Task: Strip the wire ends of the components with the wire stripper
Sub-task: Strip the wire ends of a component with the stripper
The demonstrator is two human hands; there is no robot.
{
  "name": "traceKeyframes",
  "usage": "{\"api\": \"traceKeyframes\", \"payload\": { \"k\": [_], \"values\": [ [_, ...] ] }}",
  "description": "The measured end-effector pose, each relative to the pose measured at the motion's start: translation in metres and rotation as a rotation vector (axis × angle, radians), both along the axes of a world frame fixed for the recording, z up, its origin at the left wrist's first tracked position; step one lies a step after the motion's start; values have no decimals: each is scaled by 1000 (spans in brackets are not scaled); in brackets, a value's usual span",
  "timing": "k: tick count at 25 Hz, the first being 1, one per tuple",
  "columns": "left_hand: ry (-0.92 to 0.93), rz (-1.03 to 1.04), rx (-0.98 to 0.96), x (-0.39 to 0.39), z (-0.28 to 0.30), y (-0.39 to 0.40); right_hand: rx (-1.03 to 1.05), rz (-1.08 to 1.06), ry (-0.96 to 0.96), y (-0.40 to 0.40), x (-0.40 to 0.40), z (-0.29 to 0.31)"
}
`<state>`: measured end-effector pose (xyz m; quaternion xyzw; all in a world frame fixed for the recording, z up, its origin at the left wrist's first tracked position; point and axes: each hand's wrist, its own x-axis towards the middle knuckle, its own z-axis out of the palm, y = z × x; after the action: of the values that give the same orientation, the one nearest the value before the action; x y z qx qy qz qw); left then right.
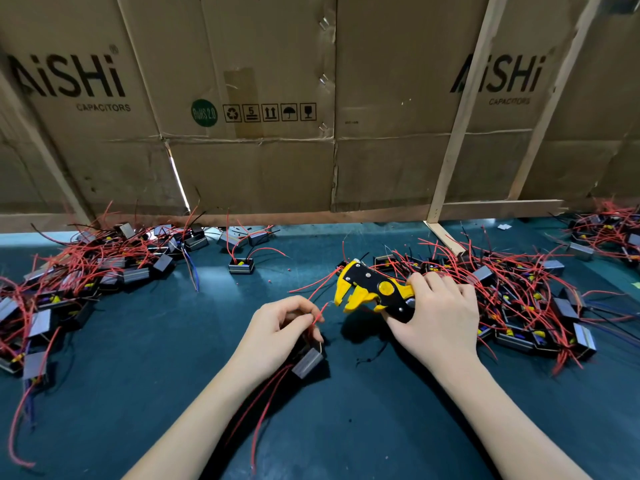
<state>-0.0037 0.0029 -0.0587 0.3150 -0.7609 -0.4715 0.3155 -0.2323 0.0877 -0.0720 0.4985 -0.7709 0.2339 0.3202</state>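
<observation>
Wire stripper, yellow and black moulded plastic with small metal rivets, held in the right hand right of centre over the teal mat; fingers wrapped over the rear handles, thumb under the black grip, yellow jaws parted and pointing left. Red wire pinched between thumb and forefinger of the left hand, tip just short of the jaws, apart from them; whether that tip is already bare, too small to tell. Dangling below the same hand, a component: small dark box with a grey ribbed face, more thin red leads trailing toward the near edge.

Progress, as a judgement only: somewhere in the middle. Left pile and right pile both large, dozens of identical dark housings with yellow parts inside, tangled in glossy red and a few black and blue leads. Which pile is finished and which waiting, not readable from here. Tiny red specks near the mat's middle, possibly cut insulation. One lone component upright between the piles, far of the left hand.

Behind everything, a wall of creased brown corrugated cardboard printed AiSHi CAPACITORS, braced by pale raw wooden battens.
</observation>
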Motion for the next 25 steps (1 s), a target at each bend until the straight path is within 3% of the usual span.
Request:
{"api": "traceKeyframes", "payload": {
  "k": [11, 19, 25],
  "values": [
    [-88, -43, -46, -3, -4, 5, 29, 19, 20, -2, 9, 1],
    [-30, 55, 4, -7, -5, 6, 43, 5, 12, -1, 8, 1],
    [71, 15, 46, -9, -3, 8, 89, 14, 1, -2, 11, 1]
  ]
}}
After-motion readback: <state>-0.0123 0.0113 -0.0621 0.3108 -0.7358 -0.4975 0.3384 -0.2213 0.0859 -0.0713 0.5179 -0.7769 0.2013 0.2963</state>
